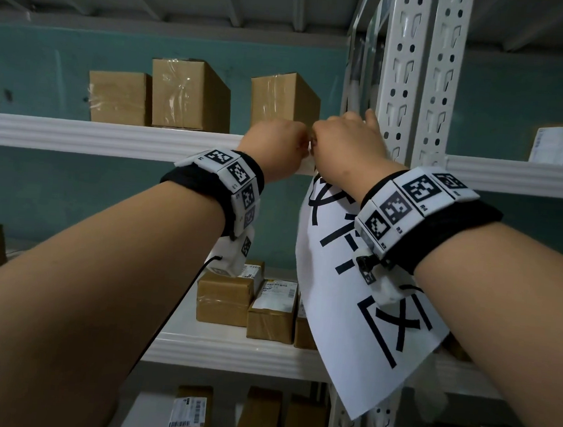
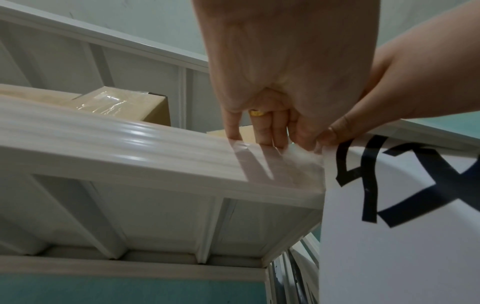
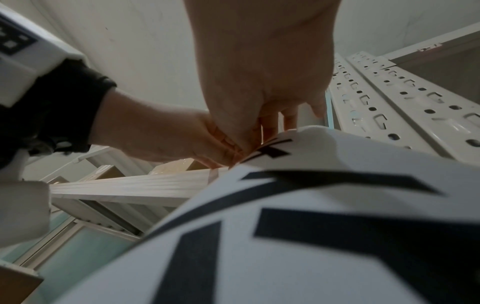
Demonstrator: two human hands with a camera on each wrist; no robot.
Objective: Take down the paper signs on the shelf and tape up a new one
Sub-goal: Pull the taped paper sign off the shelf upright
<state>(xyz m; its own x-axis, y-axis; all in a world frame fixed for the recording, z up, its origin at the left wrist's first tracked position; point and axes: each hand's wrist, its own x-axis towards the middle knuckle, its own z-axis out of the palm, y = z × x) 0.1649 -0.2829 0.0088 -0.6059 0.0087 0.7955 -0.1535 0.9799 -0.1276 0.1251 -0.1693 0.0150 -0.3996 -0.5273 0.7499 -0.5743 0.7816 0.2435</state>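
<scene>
Sign [image 1: 363,305] is seen hanging from the front lip of the shelf [image 1: 112,138], its top corner held up at the beam beside the upright [image 1: 415,89] while the rest droops toward 5 o'clock in the head view. A strip of clear tape [image 2: 275,164] is laid across the shelf lip and onto the sign's top edge, at 9 o'clock from the printed characters in the left wrist view. The left hand [image 1: 278,146] is curled, its fingertips [image 2: 233,133] pressed down on the tape at the lip. The right hand [image 1: 348,141] is closed in a pinch on the sign's top corner, just at 3 o'clock of the left hand, the two hands touching; one finger is extended toward the upright.

The sign is judged to be a single light sheet, limp and easily creased or torn, as shown by the curl in it under the right wrist. It is best taken at the top edge near the corners, so that its weight hangs straight. The tape is thin and sticky and likely to wrinkle if rubbed unevenly. Whether this sheet is being put up or peeled off cannot be told from these views. Boxes [image 1: 188,96] are stood on the shelf behind, at 10 o'clock from the hands.
</scene>
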